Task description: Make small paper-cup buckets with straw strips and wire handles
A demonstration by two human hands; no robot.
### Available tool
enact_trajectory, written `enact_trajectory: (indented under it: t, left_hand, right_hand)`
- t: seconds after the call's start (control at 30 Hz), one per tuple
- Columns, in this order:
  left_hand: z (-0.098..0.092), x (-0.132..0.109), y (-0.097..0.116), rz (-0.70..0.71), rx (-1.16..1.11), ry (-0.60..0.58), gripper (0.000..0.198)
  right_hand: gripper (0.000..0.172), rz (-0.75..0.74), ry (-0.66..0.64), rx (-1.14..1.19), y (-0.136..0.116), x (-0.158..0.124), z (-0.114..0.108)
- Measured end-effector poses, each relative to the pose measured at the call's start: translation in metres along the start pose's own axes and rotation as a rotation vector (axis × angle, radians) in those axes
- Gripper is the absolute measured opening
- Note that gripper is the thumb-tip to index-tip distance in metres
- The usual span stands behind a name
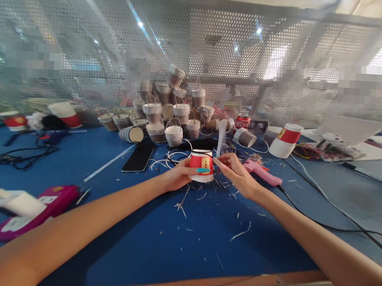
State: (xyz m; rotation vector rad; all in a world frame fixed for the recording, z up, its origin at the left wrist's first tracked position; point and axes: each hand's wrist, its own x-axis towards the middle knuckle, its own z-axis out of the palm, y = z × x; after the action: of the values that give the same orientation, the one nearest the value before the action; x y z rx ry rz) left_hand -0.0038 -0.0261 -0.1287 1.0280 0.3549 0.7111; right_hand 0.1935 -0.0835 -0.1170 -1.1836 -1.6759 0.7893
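Note:
My left hand is closed around a red and white paper cup, with a thumb showing a turquoise nail across its front. A thin dark strand crosses the cup near its upper edge. At the cup's right side is my right hand, its fingers bent and drawn together by the rim; anything between them is too small to make out. Just right of this hand lies a pink glue gun. Behind the cup are white cord loops and a bundle of clear glue sticks.
Several small grey-brown buckets are stacked at the back. A black phone lies left of centre, near a magenta power strip. More paper cups stand back right. Cords and white scraps are scattered over the blue table.

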Motion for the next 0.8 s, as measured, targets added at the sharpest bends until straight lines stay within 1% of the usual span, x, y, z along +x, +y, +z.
enact_trajectory:
  t: [0.1, 0.2, 0.33, 0.4, 0.5, 0.6, 0.7, 0.8]
  left_hand:
    - [0.000, 0.000, 0.000, 0.004, 0.004, -0.018, 0.051]
    - [0.000, 0.000, 0.000, -0.001, 0.009, -0.025, 0.053]
    - [0.000, 0.001, -0.002, -0.004, 0.024, -0.001, 0.050]
    - [0.001, 0.000, -0.003, 0.007, 0.039, 0.017, 0.050]
    - [0.001, -0.001, -0.003, 0.013, 0.075, 0.047, 0.053]
    - [0.002, -0.002, -0.003, 0.008, 0.090, 0.015, 0.053]
    - [0.001, -0.003, -0.002, 0.011, 0.075, -0.047, 0.048]
    - [0.000, -0.004, -0.002, 0.012, 0.053, -0.049, 0.044]
  right_hand:
    - [0.046, 0.014, -0.022, 0.070, 0.002, 0.003, -0.001]
    - [0.043, 0.006, -0.032, 0.062, 0.000, 0.005, -0.004]
    - [0.050, -0.026, -0.149, 0.101, -0.006, 0.006, -0.007]
    - [0.051, -0.020, -0.153, 0.191, -0.008, 0.006, -0.008]
    - [0.048, 0.033, -0.113, 0.406, -0.010, 0.006, -0.009]
    - [0.041, 0.093, -0.094, 0.588, -0.014, 0.005, -0.011]
    - [0.039, 0.132, -0.104, 0.671, -0.019, 0.005, -0.012]
    - [0.041, 0.144, -0.128, 0.722, -0.023, 0.004, -0.012]
